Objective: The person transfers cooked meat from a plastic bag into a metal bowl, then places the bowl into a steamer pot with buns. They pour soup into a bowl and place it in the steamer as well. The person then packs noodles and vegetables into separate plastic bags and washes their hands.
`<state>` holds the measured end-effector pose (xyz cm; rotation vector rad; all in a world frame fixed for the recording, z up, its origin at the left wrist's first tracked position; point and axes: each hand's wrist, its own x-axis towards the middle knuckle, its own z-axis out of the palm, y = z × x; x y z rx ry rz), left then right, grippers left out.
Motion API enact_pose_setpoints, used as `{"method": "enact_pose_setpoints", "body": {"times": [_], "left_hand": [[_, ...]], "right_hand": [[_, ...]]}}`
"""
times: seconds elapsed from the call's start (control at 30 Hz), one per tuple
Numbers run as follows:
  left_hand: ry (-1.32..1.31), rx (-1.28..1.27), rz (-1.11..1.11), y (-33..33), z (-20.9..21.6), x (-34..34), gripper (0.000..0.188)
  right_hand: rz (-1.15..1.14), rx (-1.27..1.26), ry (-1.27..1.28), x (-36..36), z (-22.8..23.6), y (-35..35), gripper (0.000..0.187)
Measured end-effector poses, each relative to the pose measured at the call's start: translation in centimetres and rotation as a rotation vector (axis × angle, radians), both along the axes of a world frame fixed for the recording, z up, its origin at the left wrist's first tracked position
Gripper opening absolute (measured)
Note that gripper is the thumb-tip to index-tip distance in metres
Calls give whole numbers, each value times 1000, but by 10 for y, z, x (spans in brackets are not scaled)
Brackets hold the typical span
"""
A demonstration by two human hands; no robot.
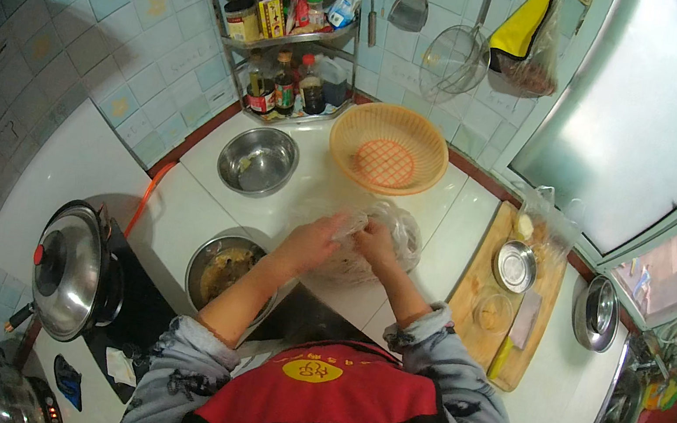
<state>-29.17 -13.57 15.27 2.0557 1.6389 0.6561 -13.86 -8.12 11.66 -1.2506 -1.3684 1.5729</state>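
Observation:
Both my hands are at a clear plastic bag (345,263) on the white tiled counter. My left hand (312,244), slightly blurred, pinches the bag's upper left part. The fingers of my right hand (375,240) are closed on the bunched plastic beside it. What the bag contains cannot be made out. Just behind it stands an orange plastic basket (350,129). Under my left forearm sits a steel bowl (201,265) holding brownish liquid with dark bits. Farther back on the left is another steel bowl (263,155) with a small pale piece inside.
At left, a lidded wok (70,271) rests on a black stove. On the right, a cutting board (465,307) bears a cleaver (524,319), a small steel bowl (515,266) and a clear bowl. A corner rack (241,44) holds bottles; a sink (615,410) lies far right.

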Motion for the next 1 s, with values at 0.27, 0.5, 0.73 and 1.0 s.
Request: {"method": "enact_pose_setpoints", "body": {"times": [0.27, 0.5, 0.73, 1.0], "left_hand": [[152, 59, 95, 8, -7, -4, 14], [224, -169, 144, 24, -6, 0, 19], [134, -199, 1, 29, -15, -9, 22], [62, 97, 5, 20, -7, -5, 19]], "right_hand": [[305, 58, -96, 12, 33, -9, 40], [98, 396, -311, 8, 6, -13, 55], [236, 640, -492, 12, -19, -2, 32], [199, 359, -272, 15, -2, -1, 41]]}}
